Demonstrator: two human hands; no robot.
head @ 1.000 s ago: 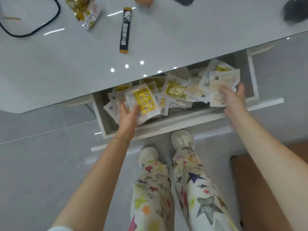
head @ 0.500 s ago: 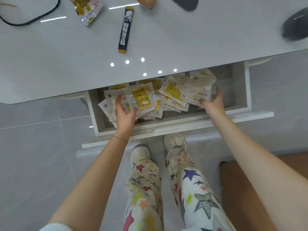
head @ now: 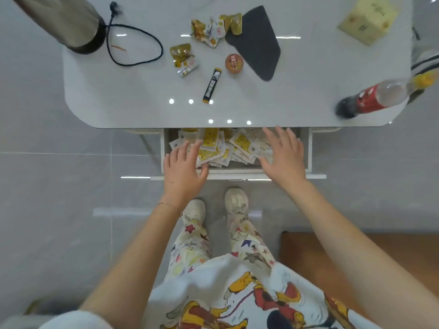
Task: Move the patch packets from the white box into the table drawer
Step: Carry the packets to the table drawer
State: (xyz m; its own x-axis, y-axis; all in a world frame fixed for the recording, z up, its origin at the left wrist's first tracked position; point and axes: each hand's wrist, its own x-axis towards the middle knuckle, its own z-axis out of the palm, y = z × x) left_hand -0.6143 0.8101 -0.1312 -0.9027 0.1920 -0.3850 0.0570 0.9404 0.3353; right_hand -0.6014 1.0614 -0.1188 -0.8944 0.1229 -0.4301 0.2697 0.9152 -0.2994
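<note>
One white table (head: 142, 96), glossy top, seen from above. One drawer (head: 237, 171) pulled out from under its near edge, about half showing. On the tabletop, largest down: one metal cylinder (head: 64, 20) at the far left corner; one dark grey mat (head: 256, 41) mid-top; one pale yellow box (head: 368, 19) at the far right corner; one clear bottle (head: 377, 98) with a red label, lying on its side at the right edge; one looped black cord (head: 135, 43) beside the cylinder. Two hands over the drawer, both with fingers spread and palms down, holding nothing. Left hand (head: 181, 167) over the drawer's left front corner, fingertips above the heap; right hand (head: 283, 155) over the right half. Cannot tell whether either touches what lies below. Patch packets (head: 237, 146) lie inside the drawer in one loose overlapping heap between and under the hands; too overlapped to count, at least three show yellow print. Two white shoes (head: 194, 211) on the floor below. Two clumps of crumpled wrappers (head: 209, 30) left of the mat. One black sachet stick (head: 212, 85). One small round orange lid (head: 234, 62), just beside the mat.
</note>
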